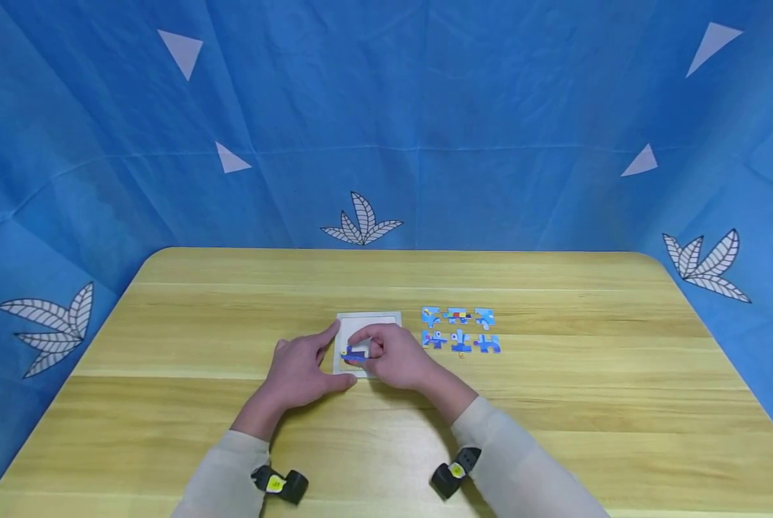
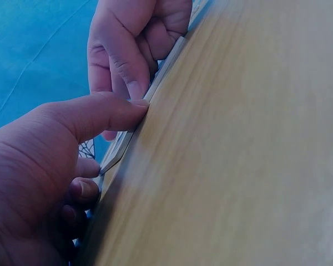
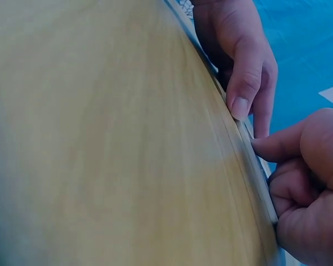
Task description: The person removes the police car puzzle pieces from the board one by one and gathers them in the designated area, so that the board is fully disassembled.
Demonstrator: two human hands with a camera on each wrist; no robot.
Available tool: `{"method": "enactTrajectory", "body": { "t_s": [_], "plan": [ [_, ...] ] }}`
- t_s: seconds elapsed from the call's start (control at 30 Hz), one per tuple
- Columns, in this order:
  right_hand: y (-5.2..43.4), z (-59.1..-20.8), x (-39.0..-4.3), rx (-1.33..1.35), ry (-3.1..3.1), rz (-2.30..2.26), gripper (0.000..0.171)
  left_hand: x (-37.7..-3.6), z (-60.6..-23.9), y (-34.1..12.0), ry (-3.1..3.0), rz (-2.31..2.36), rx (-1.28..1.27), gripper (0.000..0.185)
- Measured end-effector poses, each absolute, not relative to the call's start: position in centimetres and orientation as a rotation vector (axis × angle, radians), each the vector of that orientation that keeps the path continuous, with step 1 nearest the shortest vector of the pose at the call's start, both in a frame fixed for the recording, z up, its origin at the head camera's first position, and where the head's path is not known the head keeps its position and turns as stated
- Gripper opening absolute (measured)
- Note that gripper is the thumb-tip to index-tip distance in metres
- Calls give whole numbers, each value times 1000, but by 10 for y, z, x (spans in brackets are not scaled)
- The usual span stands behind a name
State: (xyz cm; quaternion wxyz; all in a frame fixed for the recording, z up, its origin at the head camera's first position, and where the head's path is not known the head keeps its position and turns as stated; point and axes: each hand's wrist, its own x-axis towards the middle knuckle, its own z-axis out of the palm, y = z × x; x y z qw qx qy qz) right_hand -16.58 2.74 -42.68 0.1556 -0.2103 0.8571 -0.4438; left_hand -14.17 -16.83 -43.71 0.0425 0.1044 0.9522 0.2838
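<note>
A square, pale puzzle tray (image 1: 386, 316) lies flat on the wooden table. My left hand (image 1: 301, 370) holds it at the left side, with the thumb on the front edge and the index finger at the far left corner. Over the tray's lower left, my right hand (image 1: 396, 357) pinches a blue puzzle piece (image 1: 354, 356) between thumb and index finger. In the left wrist view the left thumb lies on the tray's rim (image 2: 117, 152), beside the right hand (image 2: 125, 41). The right fingers partly hide the piece and the tray's inside.
Several loose blue puzzle pieces, among them a corner piece (image 1: 430, 315) and one with red and yellow (image 1: 458, 315), lie in two rows right of the tray. A blue curtain (image 1: 412, 129) hangs behind the wooden table (image 1: 587, 374).
</note>
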Motion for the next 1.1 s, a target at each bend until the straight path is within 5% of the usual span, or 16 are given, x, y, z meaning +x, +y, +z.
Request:
{"method": "enactTrajectory", "body": {
  "t_s": [1.1],
  "plan": [
    [26, -426, -164, -567, 2432, -1342, 31, -141, -437, -167, 2925, 868, 317, 97]
  ]
}}
